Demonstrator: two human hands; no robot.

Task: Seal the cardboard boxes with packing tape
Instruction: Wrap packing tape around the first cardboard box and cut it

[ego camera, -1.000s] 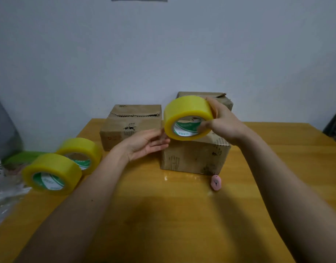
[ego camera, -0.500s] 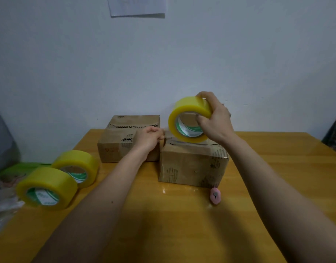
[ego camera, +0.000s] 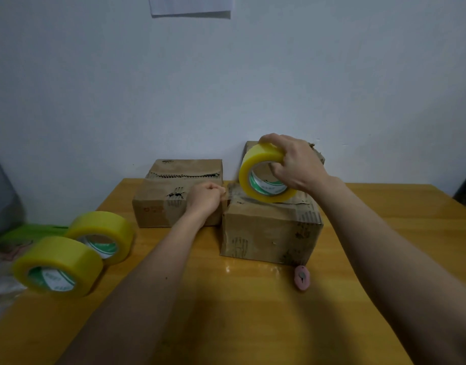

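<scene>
Tape roll point(ego camera: 263, 177) stands on edge atop the near cardboard box point(ego camera: 271, 230), right of table centre. Right hand point(ego camera: 296, 164) grips it from above, thumb inside the core. Left hand point(ego camera: 206, 197) just left of the roll, fingers curled, pinching the clear tape end point(ego camera: 227, 196). Second box point(ego camera: 177, 192) behind the left hand. Two spare rolls point(ego camera: 79, 251) near left. Pink cutter point(ego camera: 302, 277) lies in front of the near box.

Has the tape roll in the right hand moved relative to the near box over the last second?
Yes. The tape roll has come down and slightly right, from in front of the near box onto its top; the right hand grips it.
</scene>
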